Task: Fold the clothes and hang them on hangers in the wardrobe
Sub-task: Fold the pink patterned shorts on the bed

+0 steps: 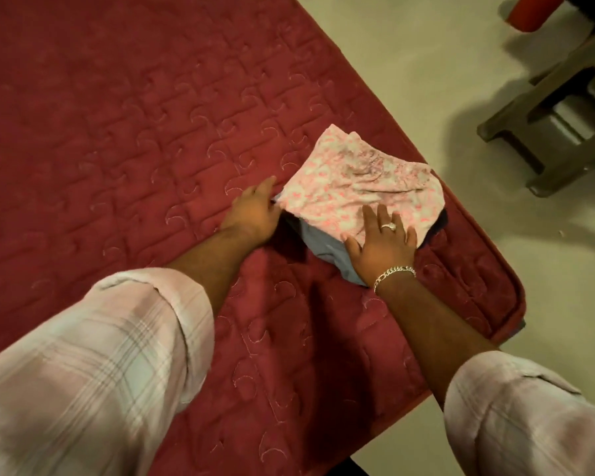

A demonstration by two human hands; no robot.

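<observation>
While both hands work near the bed's right edge, the head view shows a small folded garment of pink-and-white floral cotton (361,190) lying on a dark red quilted bedspread (117,132) stitched with curved motifs. The pink cloth is creased across its middle, its corners rounded, and it lies on top of a pale blue-grey piece of fabric (323,245) that pokes out from under its near edge. A sliver of darker cloth shows under its right side; what that is cannot be told.

The left hand (255,214) lies at the garment's left corner, its fingertips hidden at the edge of the cloth, so whether it pinches the fabric or only touches it cannot be told. The right hand (383,243) lies flat with fingers straight and spread, pressing on the near edge of the pink garment and on the blue-grey fabric beneath. It wears a ring (389,226) and a silver chain bracelet (394,274) at the wrist. Both forearms come out of rolled-up pink plaid sleeves (100,355).

Beyond the bed lies a pale floor (426,63), with a brown plastic stool (564,115) standing on it at upper right.
</observation>
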